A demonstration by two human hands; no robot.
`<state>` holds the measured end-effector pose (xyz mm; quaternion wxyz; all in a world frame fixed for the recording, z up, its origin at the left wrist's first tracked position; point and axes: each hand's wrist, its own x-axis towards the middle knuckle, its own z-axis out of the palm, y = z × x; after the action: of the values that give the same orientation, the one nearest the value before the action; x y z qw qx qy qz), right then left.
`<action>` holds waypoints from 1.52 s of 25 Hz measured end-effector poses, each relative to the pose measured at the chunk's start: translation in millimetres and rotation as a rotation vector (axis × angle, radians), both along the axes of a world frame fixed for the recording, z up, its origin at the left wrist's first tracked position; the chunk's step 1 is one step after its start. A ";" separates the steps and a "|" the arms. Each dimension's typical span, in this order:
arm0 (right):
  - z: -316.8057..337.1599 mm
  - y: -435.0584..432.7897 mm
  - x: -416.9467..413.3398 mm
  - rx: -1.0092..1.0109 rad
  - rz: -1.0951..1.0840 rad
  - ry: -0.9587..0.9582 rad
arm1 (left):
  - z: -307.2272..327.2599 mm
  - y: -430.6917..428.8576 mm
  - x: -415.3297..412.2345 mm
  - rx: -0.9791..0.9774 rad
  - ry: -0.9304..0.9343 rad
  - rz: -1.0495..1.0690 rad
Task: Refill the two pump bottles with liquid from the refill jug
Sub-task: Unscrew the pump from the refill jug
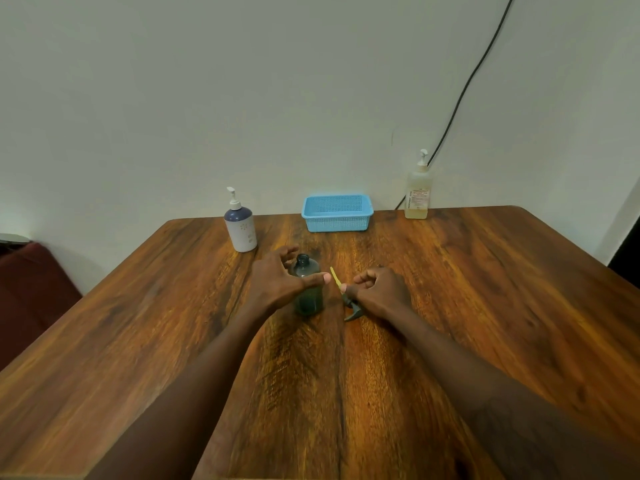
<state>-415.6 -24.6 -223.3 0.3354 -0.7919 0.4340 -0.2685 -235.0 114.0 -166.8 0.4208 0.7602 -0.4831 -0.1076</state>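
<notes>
A dark translucent bottle [308, 285] stands uncapped in the middle of the wooden table [450, 289]. My left hand [280, 282] curves around its left side with fingers spread, the thumb across its front. My right hand [379, 289] holds the removed spray head [352, 308] just right of the bottle; its yellow dip tube [334, 276] sticks up to the left. A white pump bottle with a dark blue top [240, 226] stands at the back left. A clear pump bottle of yellowish liquid [418, 192] stands at the back right.
A light blue perforated basket [337, 213] sits at the back edge between the two pump bottles. A black cable [464, 88] runs down the wall behind the clear bottle. A dark red seat [31, 289] lies left of the table.
</notes>
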 end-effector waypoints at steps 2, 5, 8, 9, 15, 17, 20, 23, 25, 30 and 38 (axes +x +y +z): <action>9.2 -4.9 1.2 -0.019 -0.010 -0.052 | 11.5 -8.9 -1.5 -0.029 -0.033 0.002; 28.2 -19.8 3.6 -0.052 -0.058 -0.148 | 28.9 -34.8 -4.5 -0.033 -0.119 -0.020; 51.3 -48.1 0.4 -0.089 -0.122 -0.219 | 45.4 -77.3 -12.2 -0.019 -0.173 -0.041; 58.1 -60.7 -2.0 -0.101 -0.145 -0.236 | 50.4 -95.4 -15.3 -0.021 -0.180 -0.049; 68.3 -158.2 -8.8 -0.049 -0.299 -0.319 | 59.7 -221.4 -36.1 0.048 -0.205 -0.086; 63.7 -199.6 -9.2 -0.045 -0.336 -0.316 | 56.0 -267.8 -42.4 0.086 -0.213 -0.110; 56.4 -256.4 -11.9 -0.050 -0.359 -0.263 | 44.0 -333.5 -45.3 0.141 -0.205 -0.140; 49.2 -312.2 -8.6 -0.061 -0.340 -0.167 | 28.7 -394.8 -46.1 0.176 -0.185 -0.135; 47.1 -344.3 -3.0 -0.037 -0.324 -0.141 | 23.0 -423.3 -46.2 0.176 -0.172 -0.149; 42.8 -394.9 14.9 -0.015 -0.221 -0.199 | 22.0 -463.3 -50.6 0.160 -0.070 -0.223; 46.8 -377.3 -2.0 -0.114 -0.194 -0.170 | 23.6 -435.3 -52.2 0.111 -0.045 -0.224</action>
<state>-417.6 -401.9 -176.4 0.2979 -0.7383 0.4628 -0.3899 -287.3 -321.2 -143.2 0.3524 0.7257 -0.5677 -0.1637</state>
